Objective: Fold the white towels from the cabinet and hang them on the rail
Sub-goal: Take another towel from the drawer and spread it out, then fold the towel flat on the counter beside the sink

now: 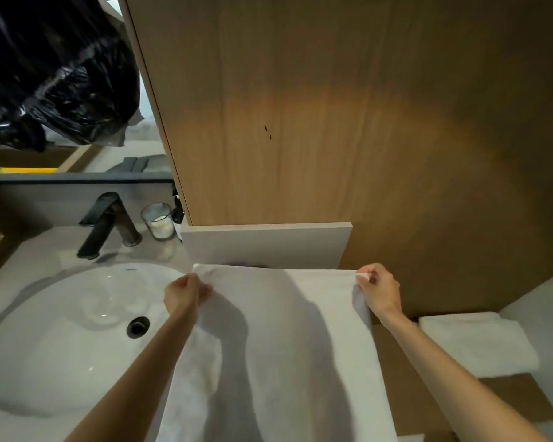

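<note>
Left hand (186,293) pinches the white towel (268,346) at its top left corner, right hand (379,290) pinches the top right corner; towel stretched flat between them, hanging toward the camera over the desk (23,269) right of the sink (61,339). Folded towel (476,344) lies at far right

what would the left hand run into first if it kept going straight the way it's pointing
Probably the pale panel under the wooden wall; the left hand, pinching a corner of the white towel, points forward at it. Depth is unclear.
</note>
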Demonstrator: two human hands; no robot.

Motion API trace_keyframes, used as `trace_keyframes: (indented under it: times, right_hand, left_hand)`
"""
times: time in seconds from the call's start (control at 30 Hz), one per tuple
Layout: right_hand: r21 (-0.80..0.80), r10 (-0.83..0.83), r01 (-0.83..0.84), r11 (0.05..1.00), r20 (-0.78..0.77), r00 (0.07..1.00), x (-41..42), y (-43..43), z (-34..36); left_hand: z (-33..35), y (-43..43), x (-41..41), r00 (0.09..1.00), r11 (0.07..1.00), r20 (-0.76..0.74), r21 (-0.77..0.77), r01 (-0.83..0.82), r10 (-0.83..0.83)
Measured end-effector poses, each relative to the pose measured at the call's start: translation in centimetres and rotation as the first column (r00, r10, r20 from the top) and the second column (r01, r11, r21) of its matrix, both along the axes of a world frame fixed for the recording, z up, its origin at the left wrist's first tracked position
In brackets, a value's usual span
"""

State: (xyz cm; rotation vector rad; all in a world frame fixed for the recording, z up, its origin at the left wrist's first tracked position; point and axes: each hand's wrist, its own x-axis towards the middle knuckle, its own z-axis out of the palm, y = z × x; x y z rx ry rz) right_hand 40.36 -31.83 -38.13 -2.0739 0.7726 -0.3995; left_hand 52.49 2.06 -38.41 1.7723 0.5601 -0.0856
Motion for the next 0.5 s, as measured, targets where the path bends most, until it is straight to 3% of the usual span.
trace_keyframes:
  times: [0.17,0.27,0.33,0.43,0.5]
  right_hand:
    - [-0.004,-0.022,0.022,1.000,-0.063,0.998,1.4,0.6,-2.3]
    - [-0.181,0.085,-0.068,0.981,0.085,0.993,1.0,4.3,-3.4]
    - [-0.279,0.236,-0.208,0.937,0.069,0.969,1.1,8.0,-4.9]
    - [-0.387,0.362,-0.425,0.818,-0.228,0.904,2.1,11.9,-7.7]
    - [-0.449,0.334,-0.498,0.742,-0.396,0.855,2.0,12.3,-9.0]
  left_hand:
    - [-1.6,-2.0,0.3,0.991,0.982,0.004,0.136,0.129,-0.131]
    - [-2.5,-4.6,-2.7,0.910,0.881,0.184,0.379,0.284,-0.372]
    - [-3.4,-7.3,-5.2,0.769,0.736,0.251,0.561,0.379,-0.588]
    - [-6.7,-9.1,-6.1,0.589,0.367,-0.039,0.748,0.554,-0.808]
    - [-8.3,-8.7,-5.5,0.531,0.193,-0.146,0.826,0.530,-0.834]
